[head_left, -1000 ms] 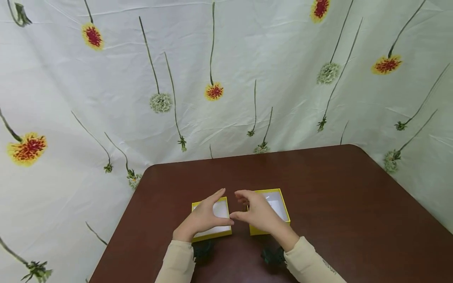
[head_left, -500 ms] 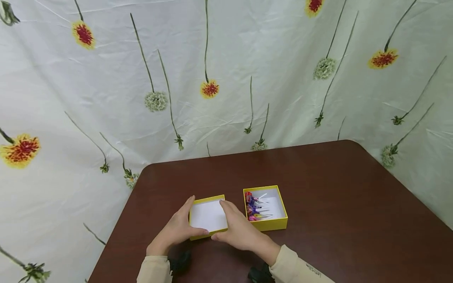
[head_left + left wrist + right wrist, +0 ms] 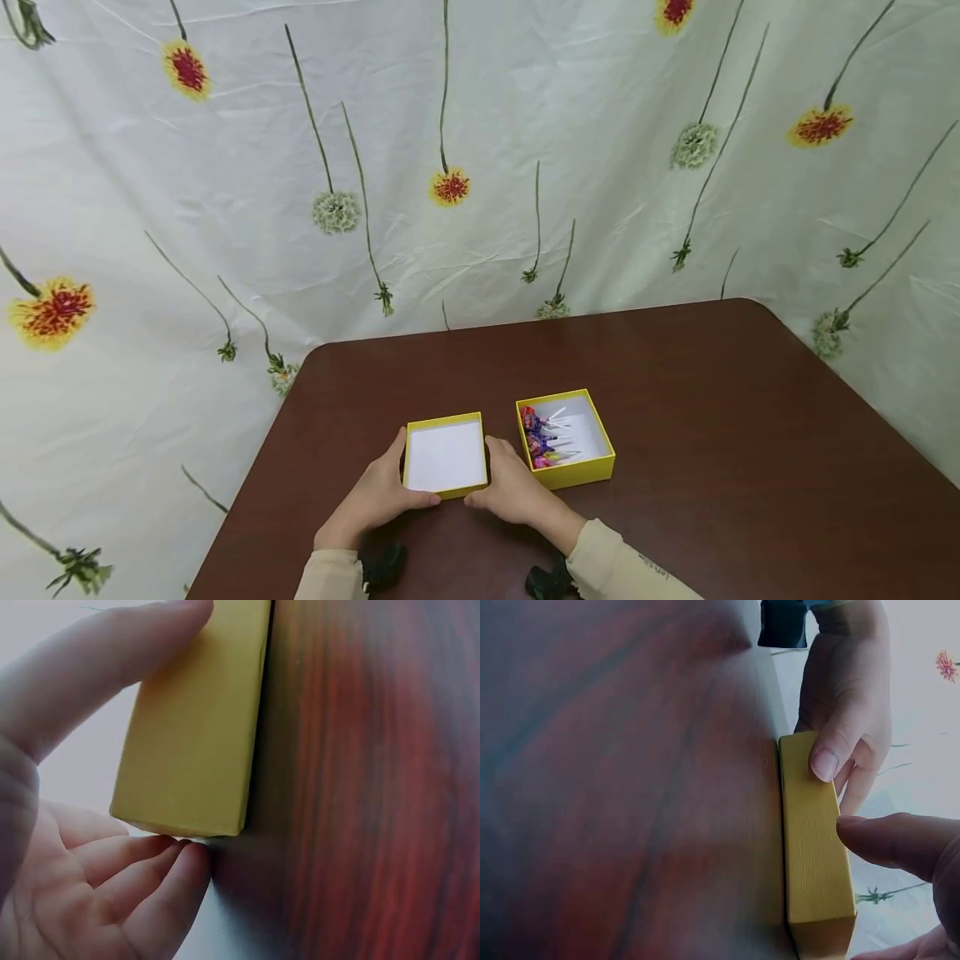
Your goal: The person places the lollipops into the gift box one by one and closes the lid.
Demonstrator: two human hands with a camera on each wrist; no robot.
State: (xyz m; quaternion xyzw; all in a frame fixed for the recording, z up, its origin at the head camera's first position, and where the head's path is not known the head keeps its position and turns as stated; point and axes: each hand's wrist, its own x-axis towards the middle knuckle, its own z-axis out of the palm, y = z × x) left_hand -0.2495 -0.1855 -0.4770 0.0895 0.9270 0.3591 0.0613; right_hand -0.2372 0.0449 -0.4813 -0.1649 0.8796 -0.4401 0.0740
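Note:
A shallow yellow box lid (image 3: 446,454), white inside and hollow side up, lies on the table between both hands. My left hand (image 3: 375,492) holds its left side, the thumb at the front wall and the other fingers along the left wall. In the left wrist view the thumb lies over the yellow wall of the lid (image 3: 187,727), and fingertips meet its end. My right hand (image 3: 513,492) holds the opposite side, thumb at the front right corner. Both thumbs show against the front wall of the lid (image 3: 817,847) in the right wrist view.
Right of the lid stands a deeper yellow box (image 3: 577,473) with several wrapped lollipops (image 3: 538,446) along its left side, white sticks pointing right. The brown table (image 3: 712,400) reaches back to a flower-printed cloth (image 3: 495,108). Dark wrist devices (image 3: 384,567) sit under the sleeves.
Both hands, raised over the two boxes a second ago, have come down to the lid's sides and hold it. The right hand has moved left, uncovering the lollipops.

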